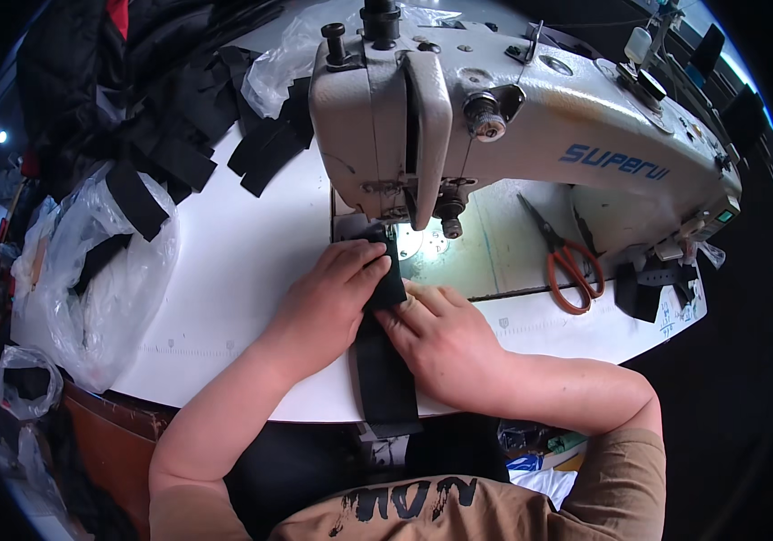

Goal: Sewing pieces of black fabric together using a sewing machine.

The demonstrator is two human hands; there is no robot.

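Observation:
A wide black fabric strap [384, 374] runs from under the needle of a white sewing machine [530, 108] toward me and over the table's front edge. At its far end, close to the presser foot, a folded part of the strap lies on top. My left hand [337, 288] is closed on the strap's left side, fingertips pressing on the fold just in front of the needle. From the right, my right hand [440, 338] grips the strap's edge with bent fingers, its thumb partly hidden beneath. The machine's lamp lights the metal plate [467, 252] beside the needle.
Orange-handled scissors [568, 270] lie right of the needle, under the machine's arm. Black fabric pieces [188, 126] are heaped at the back left. A clear plastic bag [125, 288] with black strips stands at the left. A short black piece [643, 293] lies at the table's right end.

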